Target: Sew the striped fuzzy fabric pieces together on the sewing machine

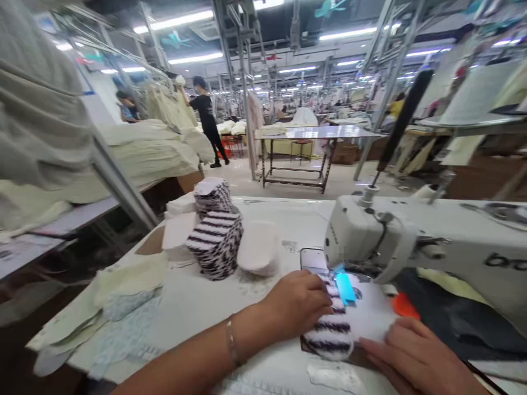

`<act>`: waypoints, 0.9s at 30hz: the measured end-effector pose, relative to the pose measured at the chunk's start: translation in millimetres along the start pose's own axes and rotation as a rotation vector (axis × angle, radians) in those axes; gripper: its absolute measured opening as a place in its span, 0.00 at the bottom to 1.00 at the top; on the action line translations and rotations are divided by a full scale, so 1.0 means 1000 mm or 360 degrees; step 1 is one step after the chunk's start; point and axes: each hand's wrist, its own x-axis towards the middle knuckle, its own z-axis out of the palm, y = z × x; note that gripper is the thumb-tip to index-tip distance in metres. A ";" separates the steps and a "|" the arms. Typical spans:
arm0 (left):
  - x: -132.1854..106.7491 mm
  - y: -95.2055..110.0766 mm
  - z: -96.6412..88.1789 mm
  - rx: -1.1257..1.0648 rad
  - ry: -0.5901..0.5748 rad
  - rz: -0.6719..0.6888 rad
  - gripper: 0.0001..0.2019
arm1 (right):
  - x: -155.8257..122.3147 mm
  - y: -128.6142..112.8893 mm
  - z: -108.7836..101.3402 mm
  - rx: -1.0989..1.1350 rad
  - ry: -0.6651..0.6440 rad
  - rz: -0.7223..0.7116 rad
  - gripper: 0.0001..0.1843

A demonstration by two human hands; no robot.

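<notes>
My left hand (298, 304) lies on a striped black-and-white fuzzy fabric piece (331, 334), fingers curled down on it, pressing it toward the needle area of the white sewing machine (411, 236). My right hand (415, 356) rests flat at the fabric's right edge, fingers stretched along the table. A bright blue light (345, 286) glows under the machine head, just past my left fingers.
Two stacks of striped cut pieces (216, 236) and white pieces (259, 255) stand on the sewing table (206, 296). Pale yellow cloth (123, 280) lies at the left. An orange scrap (404, 306) sits by the machine. A person in black (208, 120) stands far back.
</notes>
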 end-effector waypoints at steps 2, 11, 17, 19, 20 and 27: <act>-0.005 -0.001 0.001 -0.0087 0.0028 0.0013 0.08 | 0.003 -0.004 -0.001 0.0059 -0.0081 0.0017 0.12; 0.001 0.003 0.017 -0.0135 0.0056 0.0043 0.08 | 0.011 -0.008 0.030 0.0078 -0.0035 0.0053 0.12; -0.002 0.002 0.027 -0.0177 0.0042 0.0043 0.10 | 0.011 -0.006 0.033 0.0136 0.0038 0.0082 0.11; -0.004 0.001 0.030 -0.0159 -0.0006 0.0050 0.09 | 0.007 -0.007 0.035 0.0156 0.0005 0.0108 0.11; -0.005 0.000 0.032 -0.0149 -0.0033 0.0053 0.10 | 0.006 -0.007 0.036 0.0169 -0.0013 0.0124 0.11; -0.009 -0.007 0.034 -0.0110 -0.0188 0.0080 0.10 | 0.001 -0.008 0.039 0.0215 -0.0114 0.0150 0.12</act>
